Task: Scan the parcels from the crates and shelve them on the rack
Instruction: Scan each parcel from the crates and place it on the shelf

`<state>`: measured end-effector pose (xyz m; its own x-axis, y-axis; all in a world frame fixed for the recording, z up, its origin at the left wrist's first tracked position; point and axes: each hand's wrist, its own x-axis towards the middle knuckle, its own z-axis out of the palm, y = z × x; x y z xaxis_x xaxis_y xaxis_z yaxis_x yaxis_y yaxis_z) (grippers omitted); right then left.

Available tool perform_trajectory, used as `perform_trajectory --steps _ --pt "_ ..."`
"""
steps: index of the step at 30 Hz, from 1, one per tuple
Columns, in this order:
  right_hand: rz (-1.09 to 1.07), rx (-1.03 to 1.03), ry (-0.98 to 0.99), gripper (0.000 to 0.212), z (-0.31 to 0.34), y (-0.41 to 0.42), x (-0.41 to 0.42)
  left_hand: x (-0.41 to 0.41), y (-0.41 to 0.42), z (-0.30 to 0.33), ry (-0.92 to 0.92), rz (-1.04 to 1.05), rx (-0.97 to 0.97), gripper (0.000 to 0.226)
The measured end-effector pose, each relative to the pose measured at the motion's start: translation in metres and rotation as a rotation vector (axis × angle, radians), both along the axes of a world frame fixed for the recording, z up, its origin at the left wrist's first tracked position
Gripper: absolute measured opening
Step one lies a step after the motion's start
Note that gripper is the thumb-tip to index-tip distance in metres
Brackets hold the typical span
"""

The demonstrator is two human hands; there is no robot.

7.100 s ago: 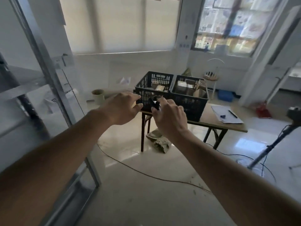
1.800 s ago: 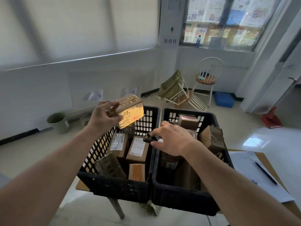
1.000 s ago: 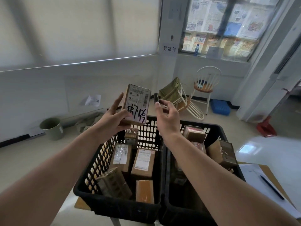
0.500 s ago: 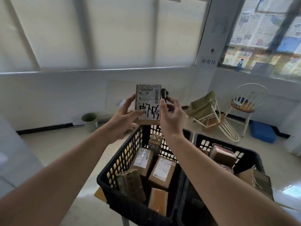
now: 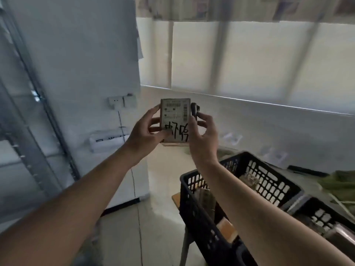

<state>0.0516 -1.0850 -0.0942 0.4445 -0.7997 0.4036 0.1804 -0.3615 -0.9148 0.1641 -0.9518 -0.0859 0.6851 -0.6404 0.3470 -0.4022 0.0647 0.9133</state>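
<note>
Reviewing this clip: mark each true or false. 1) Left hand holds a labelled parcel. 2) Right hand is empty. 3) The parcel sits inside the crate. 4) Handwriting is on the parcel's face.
1) True: the left hand grips the parcel.
2) False: the right hand holds a small black scanner at the parcel's edge.
3) False: it is held up, above and left of the black crate.
4) True: black characters below the barcode label.

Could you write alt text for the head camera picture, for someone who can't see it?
Two bare hands hold up a small cardboard parcel with a barcode label; the left hand grips it, the right hand pinches a small black scanner beside it. Black crates stand below right, a metal rack left.
</note>
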Motion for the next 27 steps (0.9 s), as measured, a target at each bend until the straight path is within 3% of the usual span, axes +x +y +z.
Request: perform_trajectory --steps 11,27 --pt "0.36 -0.048 -0.092 0.026 0.041 0.228 0.097 0.034 0.26 0.038 -0.069 0.379 -0.103 0.084" --pt "0.67 0.018 -0.094 0.021 0.053 0.584 0.231 0.125 0.623 0.056 -0.086 0.677 -0.052 0.087"
